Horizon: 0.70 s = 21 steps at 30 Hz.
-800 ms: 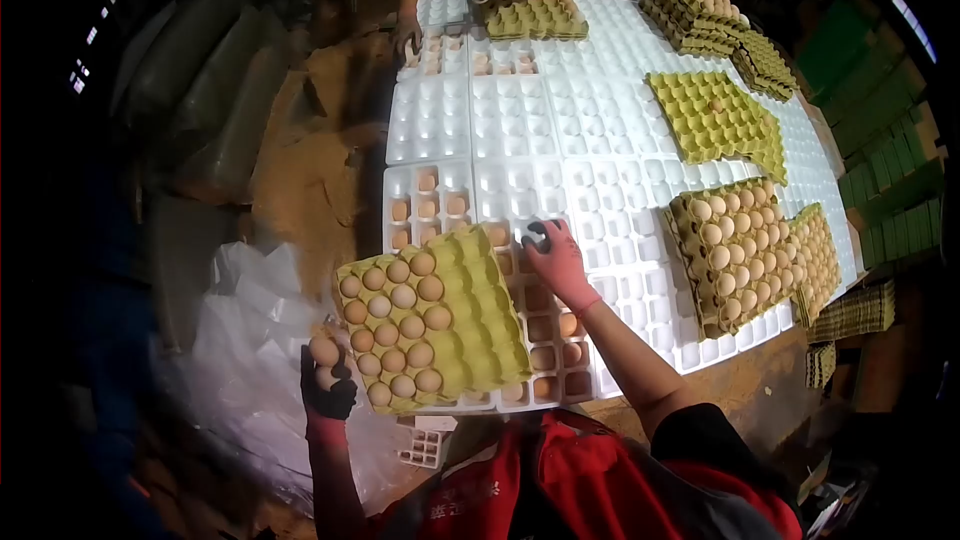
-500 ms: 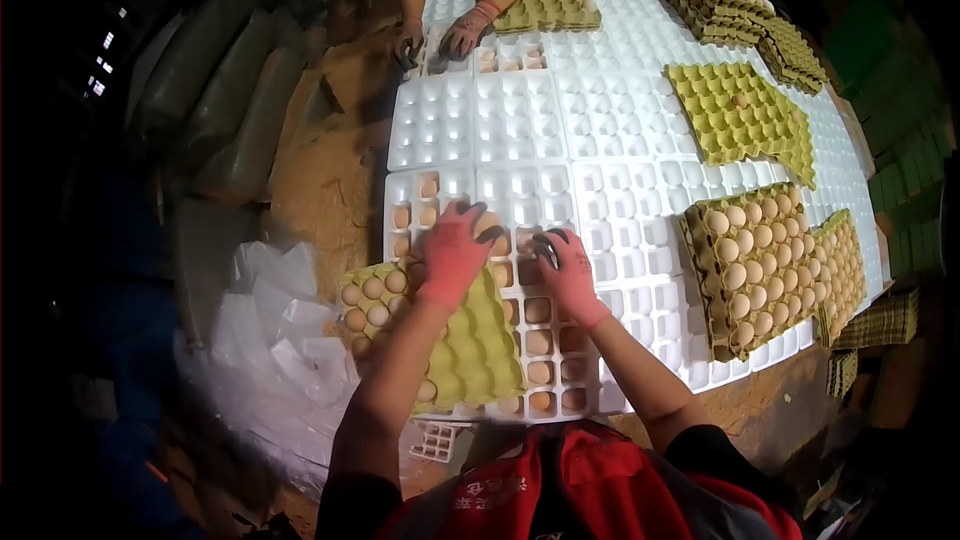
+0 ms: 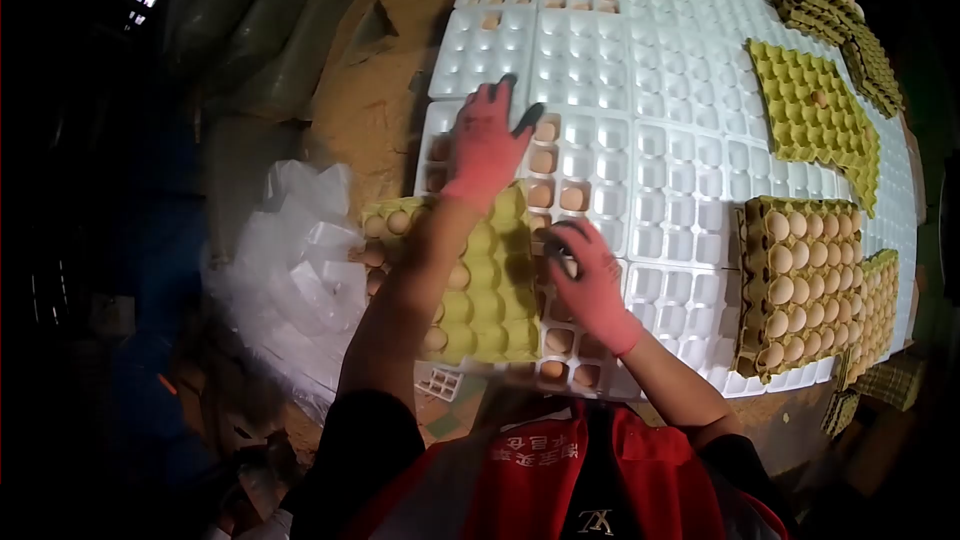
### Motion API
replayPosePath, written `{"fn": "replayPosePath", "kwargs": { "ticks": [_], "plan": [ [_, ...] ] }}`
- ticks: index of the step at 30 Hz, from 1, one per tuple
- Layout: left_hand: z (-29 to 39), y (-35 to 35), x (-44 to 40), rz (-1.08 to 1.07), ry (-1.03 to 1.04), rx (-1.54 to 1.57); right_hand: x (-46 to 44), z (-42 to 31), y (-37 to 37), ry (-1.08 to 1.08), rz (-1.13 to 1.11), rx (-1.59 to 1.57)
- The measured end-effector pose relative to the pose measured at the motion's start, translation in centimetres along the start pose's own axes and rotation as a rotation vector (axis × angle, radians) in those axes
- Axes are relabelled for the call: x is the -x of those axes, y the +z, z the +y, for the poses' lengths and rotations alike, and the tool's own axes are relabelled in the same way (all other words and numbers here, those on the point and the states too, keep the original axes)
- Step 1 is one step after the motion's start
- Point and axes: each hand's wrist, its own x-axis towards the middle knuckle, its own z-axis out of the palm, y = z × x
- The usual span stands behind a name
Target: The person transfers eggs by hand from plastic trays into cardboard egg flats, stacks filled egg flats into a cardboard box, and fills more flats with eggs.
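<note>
Facing upward, yellow tray [image 3: 503, 290] looks nearly square

Egg-packing workshop, identified by packing material in bulk and produce in quantity. White moulded trays [image 3: 675, 205] lie edge to edge in rows, eggs [image 3: 574, 197] seated in some of their compartments. Yellow pulp trays [image 3: 795, 100], some stacked and loaded with eggs, rest upon them. Clear plastic sheeting [image 3: 290, 255] is heaped alongside; long plastic-wrapped bundles [image 3: 300, 30] lie in the dim background. The worker's red vest [image 3: 545, 450] bears printed characters.
</note>
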Motion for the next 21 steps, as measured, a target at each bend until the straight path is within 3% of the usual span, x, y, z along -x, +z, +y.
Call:
{"fn": "replayPosePath", "kwargs": {
  "ticks": [1,3,4,6,7,9,10,12,13,15,16,18,19,20,21],
  "plan": [
    [-0.1,-5.4,0.4,-0.123,-0.278,0.341,0.9,-0.2,2.0,-0.116,-0.133,0.058],
    [-5.3,-10.2,6.8,-0.047,-0.467,0.516,1.3,-1.8,6.1,-0.462,-0.333,0.232],
    [-5.9,-13.0,10.3,-0.038,-0.381,0.283,1.4,-1.6,8.1,-0.441,-0.374,0.371],
    [-5.0,-17.1,17.9,-0.176,-0.541,0.367,0.8,0.1,12.2,-0.404,-0.440,0.658],
    [-4.3,-18.1,21.6,-0.231,-0.488,0.231,0.4,0.4,13.2,-0.416,-0.460,0.666],
    [-2.6,-20.0,24.4,-0.549,-0.295,0.120,-0.2,1.0,13.9,-0.428,-0.503,0.689],
    [-2.3,-19.8,25.9,-0.675,-0.189,-0.023,-0.8,-0.3,12.5,-0.346,-0.487,0.486],
    [-2.0,-19.3,26.3,-0.936,-0.024,-0.277,-1.8,-1.6,10.6,0.038,-0.324,-0.150],
    [-2.7,-19.0,26.8,-0.910,0.025,-0.295,-2.7,-0.9,10.3,0.223,-0.289,-0.417],
    [-4.3,-17.8,29.1,-0.868,0.128,-0.328,-3.4,-0.9,10.7,0.009,-0.322,0.030],
    [-4.8,-18.3,29.3,-0.724,0.166,-0.219,-3.5,-1.6,11.7,-0.081,-0.360,0.318],
    [-4.8,-19.7,28.2,-0.604,-0.327,0.372,-3.2,0.2,14.1,-0.288,-0.376,0.763],
    [-4.8,-20.4,27.5,-0.528,-0.568,0.666,-3.7,0.1,14.3,-0.276,-0.361,0.747],
    [-5.3,-19.5,27.8,-0.285,-0.938,1.193,-4.0,0.1,14.4,-0.260,-0.350,0.731],
    [-5.7,-19.4,27.1,-0.379,-0.777,0.993,-4.1,0.1,14.4,-0.241,-0.347,0.716]
  ]
}}
